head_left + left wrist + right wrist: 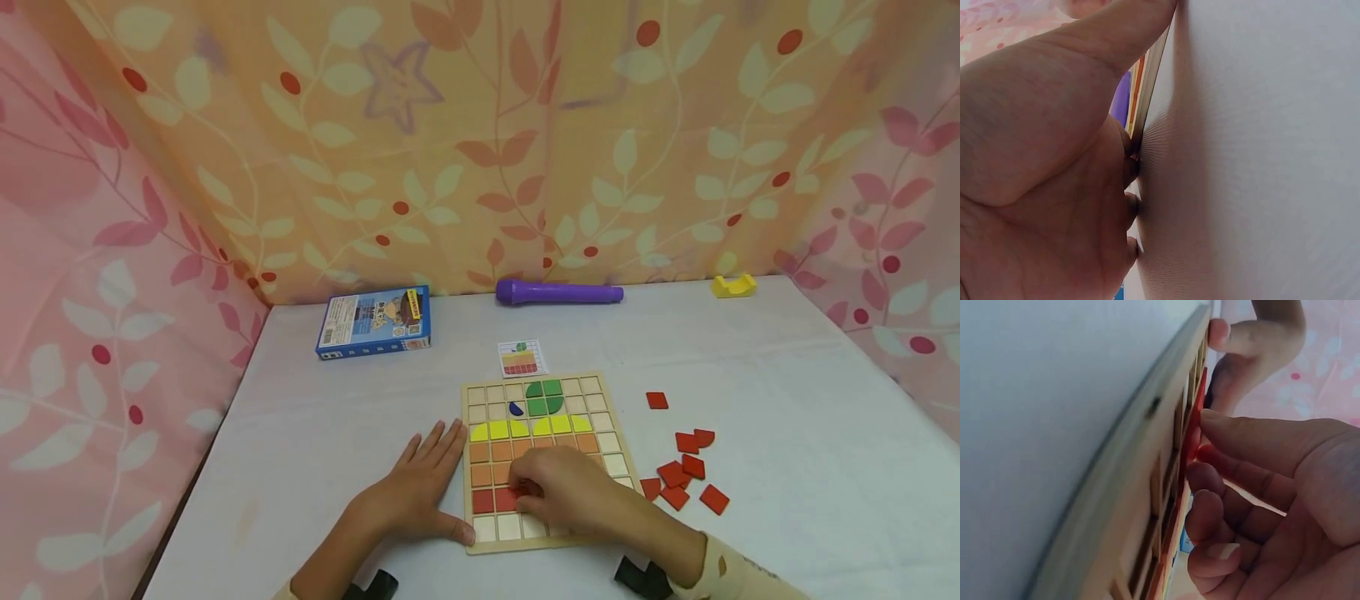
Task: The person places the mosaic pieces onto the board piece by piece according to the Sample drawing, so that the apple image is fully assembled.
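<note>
A wooden grid board (480, 546) lies on the white table. Its cells hold green, blue, yellow, orange and red tiles in rows. My left hand (420, 483) rests on the table along the board's left edge, fingers spread, its thumb touching the lower left corner. My right hand (573, 492) reaches over the board and covers part of the orange and red rows. Seen from the right wrist, its thumb and forefinger pinch a red tile (1192, 434) at the grid cells; the other fingers are curled. Red squares (483, 501) fill the left end of that row.
Loose red tiles (714, 499) are scattered right of the board, several close to my right forearm. A picture card (522, 358) lies just beyond the board. Farther back are a blue box (375, 321), a purple microphone-like stick (558, 292) and a yellow piece (733, 287).
</note>
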`<action>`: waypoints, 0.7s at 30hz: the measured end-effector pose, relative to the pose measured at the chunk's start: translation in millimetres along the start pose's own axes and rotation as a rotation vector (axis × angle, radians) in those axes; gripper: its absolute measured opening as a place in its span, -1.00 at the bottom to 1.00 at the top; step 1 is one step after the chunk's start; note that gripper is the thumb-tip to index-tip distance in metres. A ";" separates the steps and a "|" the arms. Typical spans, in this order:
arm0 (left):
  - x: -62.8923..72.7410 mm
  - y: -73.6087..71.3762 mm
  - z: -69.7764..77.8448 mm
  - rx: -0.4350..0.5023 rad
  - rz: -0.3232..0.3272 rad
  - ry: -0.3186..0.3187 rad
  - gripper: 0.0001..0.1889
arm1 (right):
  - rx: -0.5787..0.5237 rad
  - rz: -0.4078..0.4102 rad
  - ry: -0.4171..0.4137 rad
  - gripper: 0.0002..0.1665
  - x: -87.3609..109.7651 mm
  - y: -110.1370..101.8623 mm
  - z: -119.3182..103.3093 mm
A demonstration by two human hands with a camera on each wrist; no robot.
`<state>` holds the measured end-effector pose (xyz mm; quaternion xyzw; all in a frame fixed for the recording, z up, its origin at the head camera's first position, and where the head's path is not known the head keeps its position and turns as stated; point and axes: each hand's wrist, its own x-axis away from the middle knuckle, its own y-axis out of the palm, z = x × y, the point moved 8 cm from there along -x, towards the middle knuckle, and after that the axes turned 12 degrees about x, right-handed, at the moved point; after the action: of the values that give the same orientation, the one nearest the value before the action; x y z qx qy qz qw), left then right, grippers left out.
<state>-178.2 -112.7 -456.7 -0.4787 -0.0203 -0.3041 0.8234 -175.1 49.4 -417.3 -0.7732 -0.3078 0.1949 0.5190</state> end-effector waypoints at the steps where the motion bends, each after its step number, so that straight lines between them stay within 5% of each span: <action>1: 0.2 -0.5 0.4 0.002 0.001 0.002 0.43 | -0.003 0.002 -0.012 -0.89 0.0 -0.4 -1.3; 11: -1.3 2.7 -1.2 0.007 -0.003 0.001 0.44 | 0.016 -0.069 -0.053 -0.96 6.2 -5.4 5.2; 15: -1.7 3.1 -2.6 0.003 0.001 -0.001 0.46 | 0.035 -0.032 -0.059 -0.88 13.3 -23.3 23.2; 21: -0.7 1.2 -2.5 -0.006 0.011 0.001 0.48 | 0.173 0.077 0.173 -0.82 34.3 -72.3 88.5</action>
<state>-178.9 -113.9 -459.2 -0.4810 -0.0163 -0.3001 0.8236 -224.8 152.7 -384.1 -0.7508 -0.2140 0.1732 0.6004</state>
